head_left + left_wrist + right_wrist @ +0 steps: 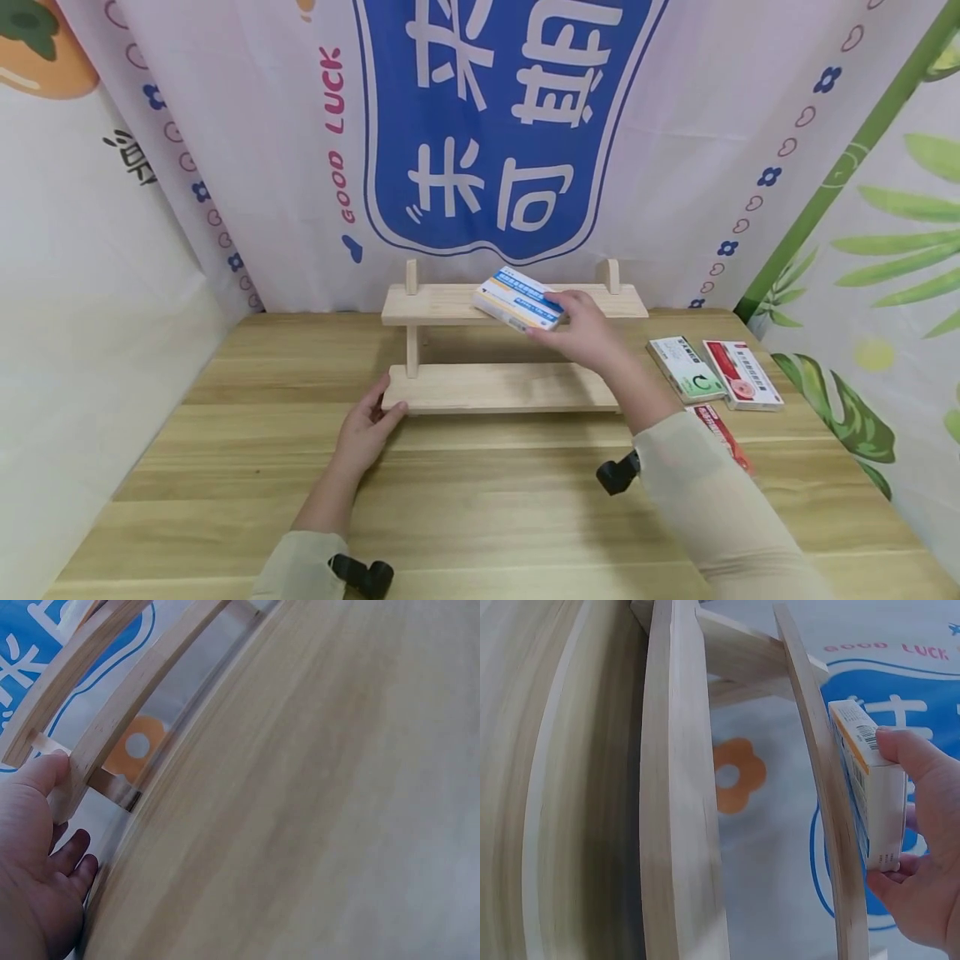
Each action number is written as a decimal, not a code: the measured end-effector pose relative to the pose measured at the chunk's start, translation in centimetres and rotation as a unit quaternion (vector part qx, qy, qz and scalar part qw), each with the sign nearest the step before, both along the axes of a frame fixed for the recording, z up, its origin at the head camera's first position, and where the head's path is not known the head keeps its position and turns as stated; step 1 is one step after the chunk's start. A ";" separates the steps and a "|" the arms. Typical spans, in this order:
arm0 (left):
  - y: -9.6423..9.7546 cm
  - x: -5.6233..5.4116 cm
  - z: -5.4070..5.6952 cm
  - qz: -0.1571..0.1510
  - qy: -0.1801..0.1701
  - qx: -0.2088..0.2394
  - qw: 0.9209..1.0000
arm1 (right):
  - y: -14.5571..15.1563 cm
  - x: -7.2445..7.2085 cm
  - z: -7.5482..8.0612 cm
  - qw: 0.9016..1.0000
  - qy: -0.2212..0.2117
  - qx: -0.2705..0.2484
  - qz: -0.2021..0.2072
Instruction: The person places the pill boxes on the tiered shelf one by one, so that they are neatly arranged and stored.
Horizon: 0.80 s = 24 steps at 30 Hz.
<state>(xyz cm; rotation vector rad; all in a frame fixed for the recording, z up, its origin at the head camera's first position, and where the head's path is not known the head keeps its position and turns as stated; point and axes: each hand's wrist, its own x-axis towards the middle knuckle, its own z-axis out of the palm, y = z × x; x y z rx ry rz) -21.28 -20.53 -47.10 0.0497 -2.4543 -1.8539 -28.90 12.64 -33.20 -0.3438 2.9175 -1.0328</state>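
Observation:
A two-tier wooden shelf rack (495, 388) stands at the back of the table. My left hand (363, 432) grips the left end of its lower board; in the left wrist view the thumb lies against the board (97, 739) with the fingers below it. A white medicine box (517, 293) with blue and orange stripes is in my right hand (588, 332), pinched at its right end between thumb and fingers. The box is over the middle of the upper board (442, 304), and in the right wrist view its face lies right along that board (821, 765).
Right of the rack on the wooden table (285, 467) lie a green-and-white box (686, 369), a red-and-white box (742, 375) and a red box (722, 437), the last partly behind my right sleeve. A printed cloth (285, 150) hangs close behind the rack.

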 end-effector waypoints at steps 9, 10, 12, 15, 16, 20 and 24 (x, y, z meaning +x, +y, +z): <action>0.0 0.1 0.0 -0.002 0.004 0.005 1.000 | -2.9 -0.7 -0.2 1.000 -0.001 -0.005 0.014; -0.1 0.1 -0.1 0.000 0.002 0.003 1.000 | -3.2 -0.8 -0.2 1.000 -0.002 -0.006 0.017; -0.1 0.2 0.0 0.000 -0.001 -0.001 1.000 | -3.8 -0.8 -0.1 1.000 -0.002 -0.008 0.023; -0.1 0.2 -0.1 0.003 -0.007 0.000 1.000 | -4.6 -0.8 -0.1 0.999 -0.002 -0.008 0.033; -0.1 0.2 -0.1 0.002 -0.007 -0.001 1.000 | -4.8 -0.9 -0.1 0.999 -0.001 -0.007 0.035; -0.1 0.1 -0.2 0.003 -0.003 -0.003 1.000 | -5.6 -1.0 -0.2 0.999 0.001 -0.003 0.037; -0.2 0.1 -0.2 0.002 0.001 -0.006 1.000 | -6.0 -1.2 -0.3 0.999 0.002 0.000 0.037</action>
